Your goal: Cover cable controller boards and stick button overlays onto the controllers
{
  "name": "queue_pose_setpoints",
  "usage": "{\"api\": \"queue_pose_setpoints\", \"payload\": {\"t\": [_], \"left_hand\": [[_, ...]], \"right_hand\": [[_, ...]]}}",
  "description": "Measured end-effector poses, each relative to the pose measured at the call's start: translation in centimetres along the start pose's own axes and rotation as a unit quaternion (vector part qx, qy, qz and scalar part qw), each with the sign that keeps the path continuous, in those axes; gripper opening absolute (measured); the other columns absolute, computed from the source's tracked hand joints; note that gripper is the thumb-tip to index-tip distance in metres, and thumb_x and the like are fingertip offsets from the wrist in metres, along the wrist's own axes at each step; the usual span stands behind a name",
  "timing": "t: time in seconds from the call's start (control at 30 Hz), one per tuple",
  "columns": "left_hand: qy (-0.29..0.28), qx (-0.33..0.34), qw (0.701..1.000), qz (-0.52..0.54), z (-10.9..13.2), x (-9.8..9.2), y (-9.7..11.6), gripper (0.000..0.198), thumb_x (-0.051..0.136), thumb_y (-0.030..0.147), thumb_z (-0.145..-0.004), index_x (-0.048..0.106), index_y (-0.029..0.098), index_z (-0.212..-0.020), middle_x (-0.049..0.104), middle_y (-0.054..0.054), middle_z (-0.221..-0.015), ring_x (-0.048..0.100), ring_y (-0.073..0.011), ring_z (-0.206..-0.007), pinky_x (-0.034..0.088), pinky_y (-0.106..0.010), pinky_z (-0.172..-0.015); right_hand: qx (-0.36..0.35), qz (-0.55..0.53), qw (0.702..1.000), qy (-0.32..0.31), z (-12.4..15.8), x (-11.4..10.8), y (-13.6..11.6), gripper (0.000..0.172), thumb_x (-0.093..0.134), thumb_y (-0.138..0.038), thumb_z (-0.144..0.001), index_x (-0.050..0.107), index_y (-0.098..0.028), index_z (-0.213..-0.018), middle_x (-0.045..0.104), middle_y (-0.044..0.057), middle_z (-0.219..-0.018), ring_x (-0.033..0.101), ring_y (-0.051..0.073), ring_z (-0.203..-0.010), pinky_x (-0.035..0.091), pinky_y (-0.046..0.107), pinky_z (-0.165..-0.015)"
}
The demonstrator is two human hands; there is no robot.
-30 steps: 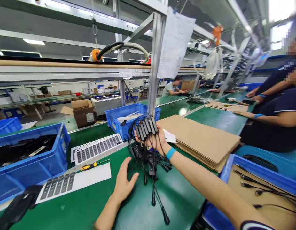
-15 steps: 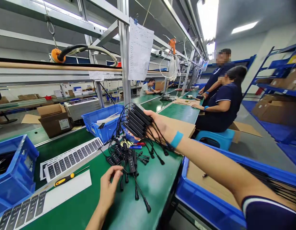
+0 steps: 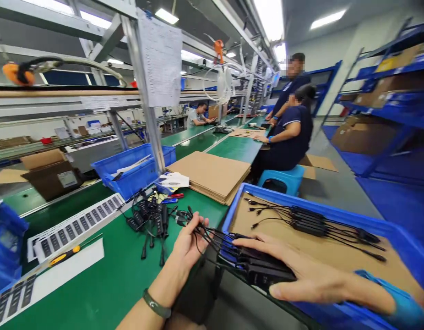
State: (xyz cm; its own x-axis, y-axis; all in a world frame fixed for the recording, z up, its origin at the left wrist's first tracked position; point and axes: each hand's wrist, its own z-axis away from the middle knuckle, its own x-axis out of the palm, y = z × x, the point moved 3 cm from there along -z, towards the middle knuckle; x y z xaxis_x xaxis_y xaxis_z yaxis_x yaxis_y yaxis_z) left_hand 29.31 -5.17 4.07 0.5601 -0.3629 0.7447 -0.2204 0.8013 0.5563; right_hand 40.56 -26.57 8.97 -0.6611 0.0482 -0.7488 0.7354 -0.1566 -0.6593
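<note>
My right hand (image 3: 301, 270) is closed around a bundle of slim black control boxes with cables (image 3: 263, 268), over the near left rim of a blue bin (image 3: 241, 195). Its thumb lies along one side of the boxes and its fingers along the other. The cables run left into my left hand (image 3: 189, 243), whose fingers are curled around them near the connector ends. Inside the bin, a similar bundle of black boxes (image 3: 308, 221) lies on a cardboard sheet (image 3: 277, 238). On the green bench, a pile of small black cabled controllers (image 3: 152, 215) sits left of my left hand.
A stack of cardboard sheets (image 3: 212, 172) lies behind the pile. Label sheets (image 3: 81, 224) and a yellow-black screwdriver (image 3: 66, 255) are at left. Another blue bin (image 3: 129, 172) stands behind. Two co-workers in dark shirts are along the bench; a blue stool (image 3: 284, 178) stands beyond the right bin.
My right hand has brought the bundle from above the bench down and right to the bin's edge. My left hand has moved from beside the pile onto the cables. The view has turned right.
</note>
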Motion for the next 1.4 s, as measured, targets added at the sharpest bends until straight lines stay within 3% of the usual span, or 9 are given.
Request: {"api": "queue_pose_setpoints", "payload": {"t": [0.2,0.37,0.53,0.67,0.83,1.03,1.17,1.23,1.4], "left_hand": [[-0.043,-0.044,0.99,-0.125,-4.9,7.6,-5.0,0.015,0.068,0.002,-0.079,0.067,0.015,-0.088,0.072,-0.005,-0.082,0.067,-0.0156,-0.069,0.059,-0.042,-0.075],[-0.049,0.004,0.981,-0.186,-5.7,10.3,-9.5,0.034,0.064,-0.001,-0.077,0.068,0.02,-0.103,0.072,-0.006,-0.1,0.067,-0.0157,-0.096,0.052,-0.032,-0.091],[-0.084,0.02,0.954,-0.286,-3.4,7.0,-9.4,0.034,0.079,0.009,-0.065,0.074,0.016,-0.098,0.07,-0.012,-0.117,0.056,-0.0261,-0.122,0.041,-0.035,-0.105],[-0.186,0.027,0.876,-0.444,-1.0,3.9,-8.0,0.04,0.081,0.038,-0.068,0.074,0.017,-0.101,0.072,-0.012,-0.111,0.061,-0.0297,-0.113,0.042,-0.041,-0.103],[-0.203,0.026,0.814,-0.543,2.3,-0.2,-6.8,0.038,0.071,0.041,-0.076,0.072,0.016,-0.104,0.071,-0.012,-0.109,0.062,-0.0285,-0.107,0.044,-0.039,-0.098],[-0.165,0.041,0.741,-0.65,7.3,-3.6,-3.0,0.028,0.064,0.023,-0.079,0.074,0.023,-0.105,0.073,-0.005,-0.106,0.063,-0.0252,-0.1,0.045,-0.035,-0.089],[-0.08,0.19,0.713,-0.67,7.8,-6.5,2.3,0.023,0.06,0.019,-0.082,0.073,0.023,-0.1,0.073,-0.005,-0.098,0.065,-0.0218,-0.091,0.047,-0.031,-0.084],[0.017,0.295,0.676,-0.675,7.3,-8.8,5.7,0.021,0.057,0.014,-0.082,0.072,0.022,-0.093,0.071,-0.005,-0.091,0.064,-0.0213,-0.086,0.048,-0.031,-0.081],[0.148,0.377,0.621,-0.671,4.5,-14.4,13.5,0.038,0.043,0.001,-0.077,0.066,0.021,-0.1,0.064,-0.01,-0.104,0.058,-0.0261,-0.105,0.042,-0.043,-0.098]], "right_hand": [[0.018,0.318,0.94,0.122,5.8,-4.4,9.0,0.081,0.071,-0.038,-0.069,0.047,-0.025,-0.146,0.041,0.021,-0.143,0.041,0.041,-0.128,0.034,0.059,-0.103],[0.13,0.336,0.926,0.111,9.2,-4.9,18.8,0.08,0.068,-0.041,-0.07,0.049,-0.021,-0.145,0.044,0.023,-0.141,0.045,0.041,-0.123,0.036,0.057,-0.101],[0.198,0.292,0.927,0.126,9.5,-2.0,23.5,0.099,0.066,-0.045,-0.07,0.027,-0.01,-0.154,0.041,0.026,-0.144,0.041,0.041,-0.129,0.033,0.055,-0.105],[0.206,0.285,0.924,0.149,9.1,-1.3,23.8,0.103,0.063,-0.043,-0.071,0.018,-0.005,-0.155,0.03,0.027,-0.153,0.027,0.04,-0.141,0.023,0.054,-0.113],[0.29,0.258,0.91,0.148,9.2,-0.3,25.7,0.104,0.058,-0.043,-0.068,0.016,-0.007,-0.156,0.007,0.025,-0.161,0.003,0.04,-0.149,0.016,0.056,-0.116],[0.267,0.255,0.895,0.251,8.7,1.1,31.8,0.085,0.054,-0.048,-0.059,0.054,-0.018,-0.139,0.036,0.034,-0.148,0.023,0.048,-0.142,0.02,0.071,-0.098],[0.02,0.2,0.93,0.308,-1.0,1.0,25.2,0.054,0.049,-0.046,-0.075,0.065,-0.031,-0.125,0.054,0.028,-0.135,0.041,0.04,-0.136,0.026,0.065,-0.101],[-0.077,0.143,0.969,0.185,-7.5,2.1,17.2,0.048,0.045,-0.039,-0.089,0.056,-0.033,-0.135,0.059,0.019,-0.134,0.054,0.031,-0.127,0.037,0.054,-0.105],[-0.173,0.146,0.971,0.074,-20.8,6.7,-1.9,0.039,0.037,-0.027,-0.096,0.059,-0.019,-0.127,0.066,0.014,-0.11,0.068,0.025,-0.094,0.054,0.039,-0.084]]}}
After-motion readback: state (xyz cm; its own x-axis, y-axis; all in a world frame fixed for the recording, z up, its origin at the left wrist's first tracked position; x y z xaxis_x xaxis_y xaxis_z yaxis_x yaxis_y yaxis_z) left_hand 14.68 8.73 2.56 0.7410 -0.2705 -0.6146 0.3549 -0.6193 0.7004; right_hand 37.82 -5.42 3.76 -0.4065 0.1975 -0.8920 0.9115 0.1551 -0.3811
